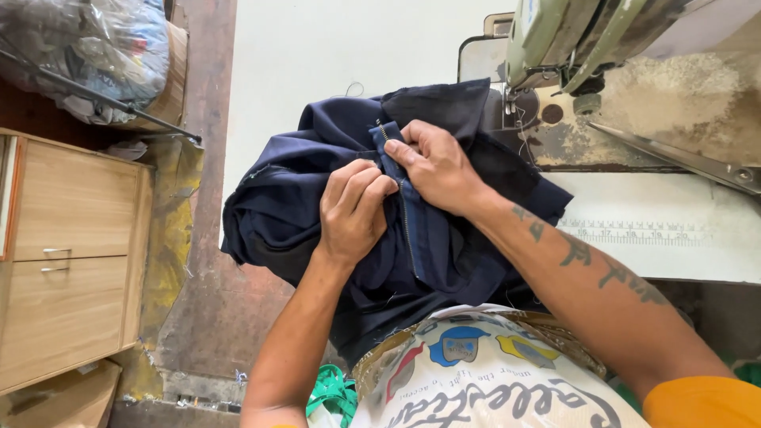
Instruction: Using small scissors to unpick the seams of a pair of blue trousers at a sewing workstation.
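A printed sack point(483, 372) lies nearest. Beyond it, both hands bunch a navy garment point(293, 198) on the white bench point(317, 47): left hand point(353, 210) and right hand point(436, 166) fingers pinch its zipper point(406, 214) (partly attached, apparently). The sewing machine point(571, 40) waits behind, unthreaded by cloth.

Bare forearms here, the right arm point(587, 269) carrying dark tattoo script along its length and an orange sleeve point(701, 404) at the shoulder, the left arm point(293, 341) unmarked, no rings or watch showing.
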